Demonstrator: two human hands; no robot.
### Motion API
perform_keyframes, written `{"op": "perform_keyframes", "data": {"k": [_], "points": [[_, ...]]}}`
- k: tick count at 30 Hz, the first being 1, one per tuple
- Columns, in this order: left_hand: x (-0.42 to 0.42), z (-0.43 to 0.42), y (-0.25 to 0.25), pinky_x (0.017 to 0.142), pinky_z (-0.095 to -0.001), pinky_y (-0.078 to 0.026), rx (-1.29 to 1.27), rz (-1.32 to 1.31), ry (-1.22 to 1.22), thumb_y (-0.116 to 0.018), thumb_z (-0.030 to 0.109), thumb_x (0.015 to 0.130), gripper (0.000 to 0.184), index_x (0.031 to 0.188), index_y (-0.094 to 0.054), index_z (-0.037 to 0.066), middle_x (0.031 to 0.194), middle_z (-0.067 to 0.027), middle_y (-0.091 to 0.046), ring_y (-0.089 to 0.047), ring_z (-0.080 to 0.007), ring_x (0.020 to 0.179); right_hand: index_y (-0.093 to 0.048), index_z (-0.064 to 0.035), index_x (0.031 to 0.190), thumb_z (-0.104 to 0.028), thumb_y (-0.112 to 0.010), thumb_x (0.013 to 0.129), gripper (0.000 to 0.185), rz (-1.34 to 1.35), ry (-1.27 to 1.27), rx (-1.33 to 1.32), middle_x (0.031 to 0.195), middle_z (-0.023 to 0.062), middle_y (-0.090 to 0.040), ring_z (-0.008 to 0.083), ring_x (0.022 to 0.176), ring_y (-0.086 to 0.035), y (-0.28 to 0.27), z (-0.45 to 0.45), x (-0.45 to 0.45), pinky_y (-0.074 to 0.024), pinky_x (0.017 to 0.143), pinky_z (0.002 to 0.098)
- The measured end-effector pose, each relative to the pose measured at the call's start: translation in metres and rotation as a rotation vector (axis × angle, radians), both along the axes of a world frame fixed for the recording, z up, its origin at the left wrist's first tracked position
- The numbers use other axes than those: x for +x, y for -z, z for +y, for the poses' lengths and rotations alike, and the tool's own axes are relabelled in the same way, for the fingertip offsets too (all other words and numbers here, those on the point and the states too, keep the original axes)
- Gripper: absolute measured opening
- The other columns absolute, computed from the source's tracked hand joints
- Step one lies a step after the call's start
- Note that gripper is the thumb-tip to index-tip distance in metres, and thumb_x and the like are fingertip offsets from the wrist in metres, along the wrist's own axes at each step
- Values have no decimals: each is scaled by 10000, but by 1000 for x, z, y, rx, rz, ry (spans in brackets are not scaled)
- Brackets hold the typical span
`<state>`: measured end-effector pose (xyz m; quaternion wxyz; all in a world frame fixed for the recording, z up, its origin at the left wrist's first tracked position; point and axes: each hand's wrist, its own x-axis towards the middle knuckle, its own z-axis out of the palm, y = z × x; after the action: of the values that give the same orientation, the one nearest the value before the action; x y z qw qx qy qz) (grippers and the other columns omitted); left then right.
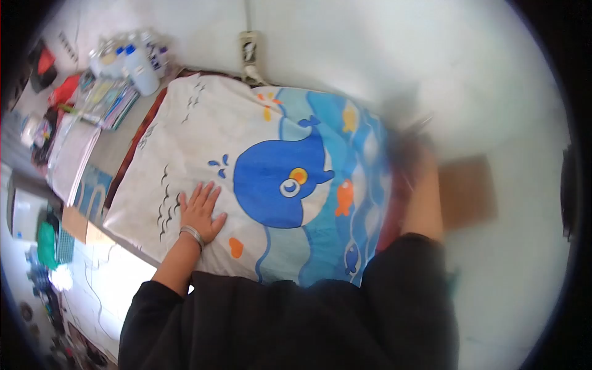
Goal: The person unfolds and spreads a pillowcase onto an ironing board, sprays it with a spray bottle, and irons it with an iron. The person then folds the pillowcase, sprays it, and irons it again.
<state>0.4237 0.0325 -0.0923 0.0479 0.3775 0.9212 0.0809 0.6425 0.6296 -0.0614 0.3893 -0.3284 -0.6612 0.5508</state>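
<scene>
A cloth printed with a blue whale, fish and waves lies spread over a flat surface in front of me. My left hand, with a band at the wrist, rests on its white part, palm down and fingers spread. At the cloth's right edge, my right hand is smeared by motion. Its fingers cannot be made out, nor whether it holds anything. A dark red strip shows beneath the cloth near my right forearm.
Along the left stand a white bottle with a blue cap, stacked papers and folders and a blue bag or booklet. A socket is on the back wall. To the right is a blurred brown square thing.
</scene>
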Motion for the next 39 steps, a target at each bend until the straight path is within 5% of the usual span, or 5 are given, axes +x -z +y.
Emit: {"op": "perform_keyframes", "data": {"k": [4, 6, 14, 22, 39], "points": [[-1, -3, 10, 1058, -561, -86, 26, 66, 46, -498, 463, 786, 655, 1368, -351, 198, 1438, -19, -305, -211, -225, 1353, -612, -28, 991, -195, -674, 729, 316, -167, 226, -139, 761, 72, -597, 190, 636, -566, -66, -43, -4, -467, 551, 302], [-4, -8, 15, 1060, -554, -81, 72, 95, 70, -491, 483, 791, 665, 1371, -350, 188, 1436, -17, -314, -220, -216, 1353, -616, 1, 983, -250, -699, 708, 381, -653, 207, 304, 760, 89, -620, 200, 691, -591, -116, -93, -24, -481, 630, 309], [-47, -54, 53, 1022, -581, -182, 582, 61, 145, -498, 408, 822, 628, 1375, -341, 153, 1411, -67, -360, -295, -270, 1322, -640, -31, 995, -346, -734, 680, 455, -838, -285, 568, 911, 133, -659, 243, 828, -635, -185, -347, -41, -481, 765, 321], [-131, -207, 51, 1047, -589, -154, -153, 206, -416, -356, 416, 912, 547, 1417, -240, 240, 1489, 15, -192, -186, -209, 1368, -578, -68, 805, -464, -674, 697, 421, -982, -550, 898, 780, 120, -621, 317, 780, -604, -92, -546, -60, -457, 654, 429], [-179, -280, 57, 1061, -531, -175, -26, 180, -175, -347, 362, 898, 543, 1408, -272, 190, 1484, 16, -209, -182, -190, 1367, -603, -98, 790, -456, -688, 680, 385, -1114, -324, 804, 722, 103, -623, 309, 728, -606, -52, -629, -84, -465, 641, 421]]}}
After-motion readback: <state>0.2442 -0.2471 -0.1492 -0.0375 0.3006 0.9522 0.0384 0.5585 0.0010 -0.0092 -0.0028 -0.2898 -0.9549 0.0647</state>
